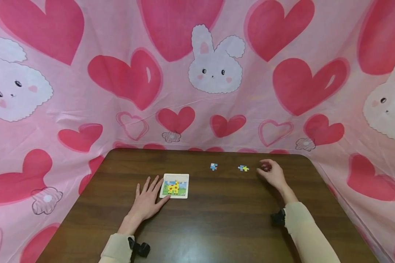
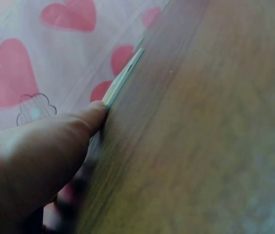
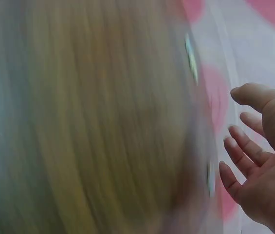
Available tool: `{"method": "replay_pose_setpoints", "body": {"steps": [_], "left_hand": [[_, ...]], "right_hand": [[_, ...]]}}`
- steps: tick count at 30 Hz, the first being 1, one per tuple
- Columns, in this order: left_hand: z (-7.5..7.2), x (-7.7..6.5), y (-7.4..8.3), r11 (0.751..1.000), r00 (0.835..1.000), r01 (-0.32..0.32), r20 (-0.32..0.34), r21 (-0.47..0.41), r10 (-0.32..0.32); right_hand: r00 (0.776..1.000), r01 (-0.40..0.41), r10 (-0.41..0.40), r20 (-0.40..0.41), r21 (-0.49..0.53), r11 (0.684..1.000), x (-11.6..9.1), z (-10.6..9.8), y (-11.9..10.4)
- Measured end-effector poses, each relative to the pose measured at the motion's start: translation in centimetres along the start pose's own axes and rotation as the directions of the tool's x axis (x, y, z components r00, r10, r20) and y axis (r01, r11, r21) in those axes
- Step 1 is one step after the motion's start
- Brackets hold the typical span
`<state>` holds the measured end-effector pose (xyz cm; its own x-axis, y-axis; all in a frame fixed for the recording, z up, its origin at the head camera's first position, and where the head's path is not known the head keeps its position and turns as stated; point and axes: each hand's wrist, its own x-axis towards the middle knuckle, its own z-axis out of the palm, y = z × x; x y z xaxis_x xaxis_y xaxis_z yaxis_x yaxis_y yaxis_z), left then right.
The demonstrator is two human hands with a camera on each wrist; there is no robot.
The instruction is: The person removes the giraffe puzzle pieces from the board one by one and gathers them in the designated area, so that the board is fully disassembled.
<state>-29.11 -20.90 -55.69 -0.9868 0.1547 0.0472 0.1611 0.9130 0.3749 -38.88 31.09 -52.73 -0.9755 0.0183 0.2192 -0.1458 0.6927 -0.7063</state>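
Observation:
A square puzzle board (image 1: 185, 176) with a white border and a yellow giraffe picture lies on the table. My left hand (image 1: 146, 202) rests flat beside it with fingers spread, the index fingertip and thumb at its left and lower edges. In the left wrist view the thumb (image 2: 96, 114) meets the near edge of the thin board (image 2: 124, 80). My right hand (image 1: 274, 175) hovers over the far right of the table, just right of a blue and yellow puzzle piece (image 1: 243, 168). Its fingers are loosely bent and apart in the right wrist view, with nothing between them.
A second, mostly blue puzzle piece (image 1: 214, 166) lies farther left, between the board and the yellow one. The brown wooden table (image 1: 217, 219) ends at a pink curtain (image 1: 210, 106) printed with hearts and rabbits. The right wrist view is blurred over the tabletop.

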Motion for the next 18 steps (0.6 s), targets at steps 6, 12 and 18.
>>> {"method": "replay_pose_setpoints", "body": {"steps": [6, 12, 18], "left_hand": [[0.0, -0.1, -0.1, 1.000, 1.000, 0.005, -0.001, 0.001, -0.005], [0.0, -0.2, 0.0, 1.000, 1.000, -0.006, -0.018, -0.014, 0.006], [-0.1, -0.2, 0.1, 1.000, 0.999, -0.019, -0.038, -0.025, 0.018]], "right_hand": [[0.993, 0.104, -0.110, 0.033, 0.135, 0.985, -0.6, 4.6, -4.8], [0.964, 0.210, -0.244, 0.106, 0.257, 0.943, -1.7, 9.2, -9.5], [0.926, 0.284, -0.337, 0.173, 0.270, 0.920, -2.9, 13.1, -14.1]]}}
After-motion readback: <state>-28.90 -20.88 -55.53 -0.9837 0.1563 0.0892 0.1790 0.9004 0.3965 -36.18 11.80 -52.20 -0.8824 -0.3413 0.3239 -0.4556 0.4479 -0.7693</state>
